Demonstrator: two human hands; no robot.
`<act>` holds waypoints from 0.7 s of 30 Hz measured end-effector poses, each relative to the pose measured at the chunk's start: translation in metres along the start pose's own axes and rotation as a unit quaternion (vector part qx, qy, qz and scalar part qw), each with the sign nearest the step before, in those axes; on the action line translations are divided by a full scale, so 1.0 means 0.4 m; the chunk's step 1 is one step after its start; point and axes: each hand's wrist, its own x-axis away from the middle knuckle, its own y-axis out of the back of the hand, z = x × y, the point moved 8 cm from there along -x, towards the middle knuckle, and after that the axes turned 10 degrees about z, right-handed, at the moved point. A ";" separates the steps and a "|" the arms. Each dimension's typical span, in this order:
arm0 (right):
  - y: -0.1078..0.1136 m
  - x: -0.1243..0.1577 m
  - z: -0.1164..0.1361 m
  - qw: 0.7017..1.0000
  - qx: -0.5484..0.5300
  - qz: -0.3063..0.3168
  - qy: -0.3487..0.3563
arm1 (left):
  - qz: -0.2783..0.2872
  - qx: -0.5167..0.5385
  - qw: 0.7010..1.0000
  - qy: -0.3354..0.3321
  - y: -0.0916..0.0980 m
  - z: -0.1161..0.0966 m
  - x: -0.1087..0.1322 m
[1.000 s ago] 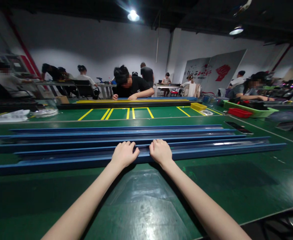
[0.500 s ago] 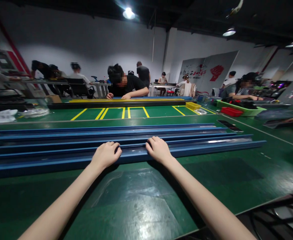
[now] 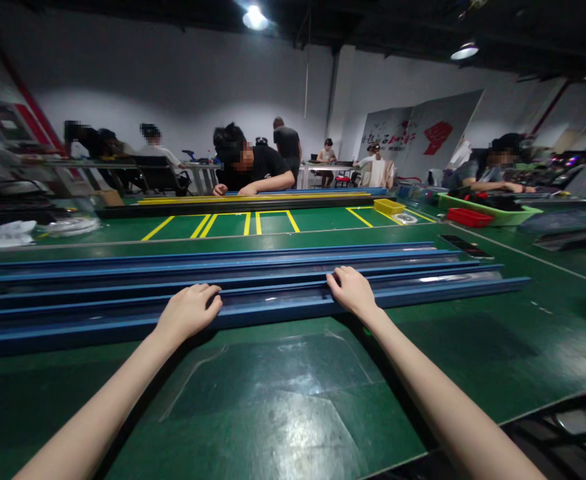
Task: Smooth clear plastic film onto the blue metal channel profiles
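Note:
Several long blue channel profiles (image 3: 253, 255) lie side by side across the green table. My left hand (image 3: 187, 312) rests over the nearest blue channel (image 3: 273, 311), left of its middle, with the fingers curled over its far side. Farther right on this same channel, my right hand (image 3: 351, 289) bends its fingers over the far wall in the same way. The fingertips of both hands are partly hidden behind the channel. Between the hands, a shiny clear strip shows inside the channel. Clear plastic sheet (image 3: 273, 373) lies flat on the table below my hands.
A dark phone (image 3: 467, 247) lies beyond the channels' right ends. Farther back are a yellow tray (image 3: 388, 207), a red tray (image 3: 469, 217) and a green bin (image 3: 513, 215) with dark things inside. Across the table, a co-worker (image 3: 267, 170) leans over yellow and black profiles (image 3: 243, 209).
My hands have moved apart along the nearest channel, the left one leftward and the right one rightward. The channels lie nearly as before.

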 end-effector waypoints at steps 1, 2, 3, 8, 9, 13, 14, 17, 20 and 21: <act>-0.001 -0.002 0.000 1.000 0.000 -0.002 -0.004 | -0.002 -0.001 1.000 0.000 0.000 0.000 -0.001; -0.002 -0.003 0.001 1.000 -0.001 -0.003 -0.005 | -0.003 0.000 1.000 -0.001 -0.001 0.000 -0.001; -0.003 -0.004 0.002 1.000 -0.001 -0.003 -0.004 | -0.005 0.001 1.000 -0.002 -0.001 0.000 -0.002; -0.003 -0.005 0.011 1.000 -0.001 -0.005 0.000 | -0.015 0.016 1.000 -0.007 -0.004 0.013 -0.004; -0.002 -0.005 0.016 1.000 -0.001 -0.006 0.002 | -0.018 0.019 1.000 -0.006 -0.004 0.019 -0.003; 0.000 -0.005 0.045 1.000 -0.007 -0.010 0.003 | -0.028 0.027 0.999 -0.003 -0.005 0.048 0.004; 0.001 -0.006 0.053 1.000 -0.009 -0.010 0.003 | -0.033 0.029 0.999 -0.002 -0.006 0.058 0.006; -0.001 -0.009 0.078 1.000 -0.014 -0.004 0.003 | -0.049 0.033 0.998 0.004 -0.010 0.089 0.013; -0.004 -0.013 0.097 1.000 -0.017 -0.002 0.004 | -0.066 0.034 0.997 0.002 -0.016 0.112 0.018; -0.004 -0.014 0.101 1.000 -0.016 -0.005 0.004 | -0.075 0.034 0.997 -0.002 -0.016 0.115 0.020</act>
